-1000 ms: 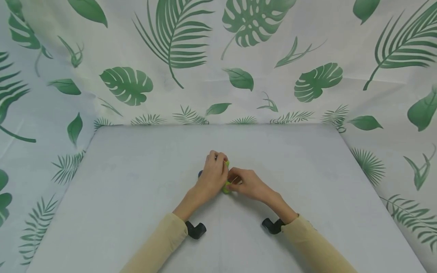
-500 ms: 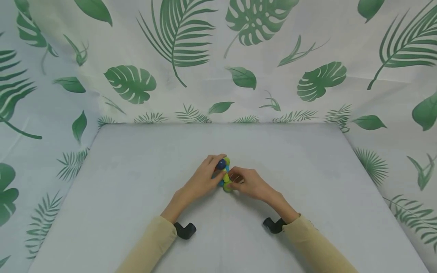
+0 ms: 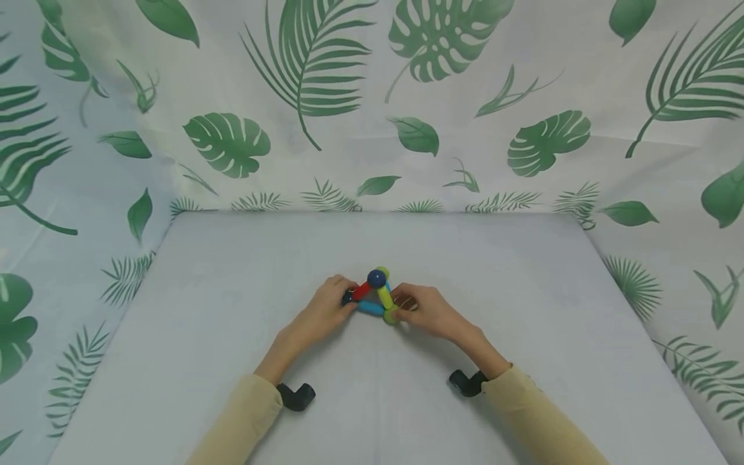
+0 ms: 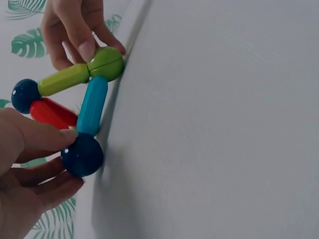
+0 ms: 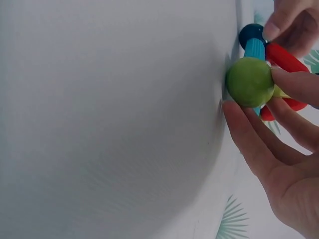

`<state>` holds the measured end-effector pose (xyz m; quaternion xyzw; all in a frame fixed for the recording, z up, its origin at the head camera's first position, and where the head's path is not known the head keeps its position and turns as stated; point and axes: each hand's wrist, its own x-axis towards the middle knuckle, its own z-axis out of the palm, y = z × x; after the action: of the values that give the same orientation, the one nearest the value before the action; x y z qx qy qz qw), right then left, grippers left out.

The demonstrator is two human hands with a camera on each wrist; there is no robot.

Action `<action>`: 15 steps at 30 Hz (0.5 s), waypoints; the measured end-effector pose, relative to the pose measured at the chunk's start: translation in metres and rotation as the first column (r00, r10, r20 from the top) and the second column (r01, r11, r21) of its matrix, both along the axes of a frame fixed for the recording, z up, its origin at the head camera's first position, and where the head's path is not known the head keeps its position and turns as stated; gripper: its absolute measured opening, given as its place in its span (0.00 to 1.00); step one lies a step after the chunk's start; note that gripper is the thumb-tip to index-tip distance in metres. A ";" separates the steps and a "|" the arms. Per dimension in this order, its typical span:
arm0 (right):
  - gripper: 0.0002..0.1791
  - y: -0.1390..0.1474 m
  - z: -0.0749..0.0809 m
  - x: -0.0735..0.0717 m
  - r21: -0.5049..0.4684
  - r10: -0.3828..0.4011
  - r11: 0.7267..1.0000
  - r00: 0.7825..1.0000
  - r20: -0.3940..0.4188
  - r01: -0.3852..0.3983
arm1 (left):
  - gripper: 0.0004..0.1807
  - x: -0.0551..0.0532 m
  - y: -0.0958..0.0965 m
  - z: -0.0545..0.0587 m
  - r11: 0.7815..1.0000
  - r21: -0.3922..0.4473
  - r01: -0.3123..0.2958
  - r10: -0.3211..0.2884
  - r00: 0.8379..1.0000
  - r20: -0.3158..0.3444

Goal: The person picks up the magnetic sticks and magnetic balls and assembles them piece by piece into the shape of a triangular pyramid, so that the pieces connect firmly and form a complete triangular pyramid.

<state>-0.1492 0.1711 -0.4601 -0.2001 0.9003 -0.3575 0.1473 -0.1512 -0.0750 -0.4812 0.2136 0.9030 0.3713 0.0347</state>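
A small frame of magnetic rods and balls stands on the table in the head view. At its top is a dark blue ball (image 3: 376,278), joined by a red rod (image 3: 361,291) and a yellow-green rod (image 3: 385,298). A light blue rod (image 3: 371,308) runs low along the near side. My left hand (image 3: 321,311) pinches the dark blue ball (image 4: 82,155) at the left corner between thumb and fingers. My right hand (image 3: 431,312) holds the green ball (image 5: 250,82) at the right corner. A second green ball (image 3: 382,270) shows partly behind the top ball.
The frame stands mid-table on a white tabletop (image 3: 244,258). Leaf-printed cloth (image 3: 349,148) rises behind and at both sides. A black curved piece (image 3: 298,397) sits at the left wrist, another black piece (image 3: 466,383) at the right.
My left hand has moved from over the top of the frame down and left to the left corner ball, uncovering the top ball and red rod. The right hand stays at the green ball.
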 end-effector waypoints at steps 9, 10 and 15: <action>0.13 0.000 -0.002 -0.013 -0.001 -0.057 0.998 0.996 0.064 0.058 | 0.15 -0.003 -0.004 -0.004 0.998 0.014 -0.056 0.057 0.998 -0.022; 0.14 0.000 -0.002 -0.015 -0.006 -0.057 0.998 0.996 0.061 0.058 | 0.14 -0.004 -0.004 -0.003 0.998 0.015 -0.067 0.067 0.998 -0.020; 0.15 -0.001 -0.003 -0.027 -0.018 -0.054 0.998 0.998 0.038 0.055 | 0.15 -0.008 -0.003 -0.001 0.992 0.013 -0.126 0.125 0.992 0.008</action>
<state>-0.1758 0.1696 -0.4629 -0.1702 0.8991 -0.3734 0.1525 -0.1589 -0.0784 -0.4827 0.1552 0.9119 0.3798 0.0132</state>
